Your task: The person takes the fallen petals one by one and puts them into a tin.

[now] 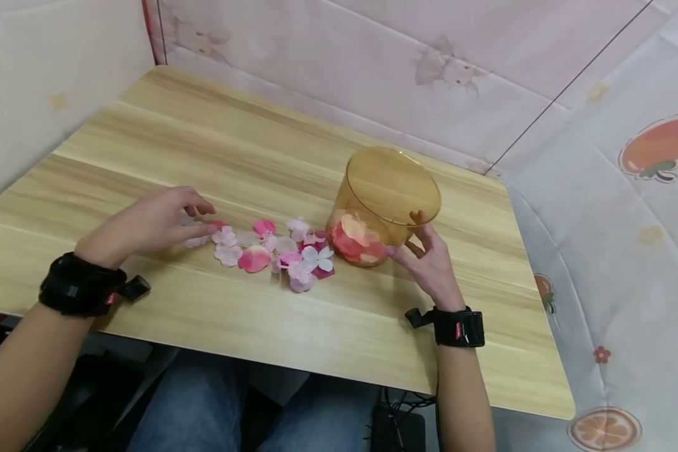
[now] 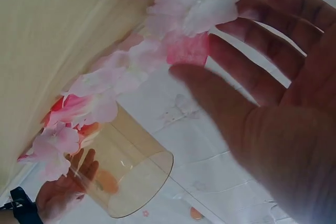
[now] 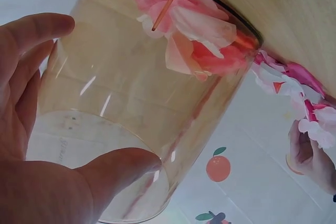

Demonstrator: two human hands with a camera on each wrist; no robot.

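Note:
A clear amber plastic container [image 1: 392, 182] stands upright on the table, its open rim upward. Pink and coral petals [image 1: 357, 237] lie at its bottom. My right hand [image 1: 429, 267] holds the container's right side, thumb in front and fingers around the side; the right wrist view shows the thumb [image 3: 128, 169] across the wall. Left of it, a loose row of pink, white and magenta cloth petals [image 1: 254, 258] spreads over the table. My left hand [image 1: 147, 223] is at the row's left end, thumb and fingers apart beside a bright pink petal [image 2: 187, 50].
The wood-patterned table [image 1: 231, 132] meets a pink printed wall sheet [image 1: 344, 69] at the back. Another printed sheet [image 1: 616, 232] hangs at the right. Black cables [image 1: 403, 402] hang below the front edge.

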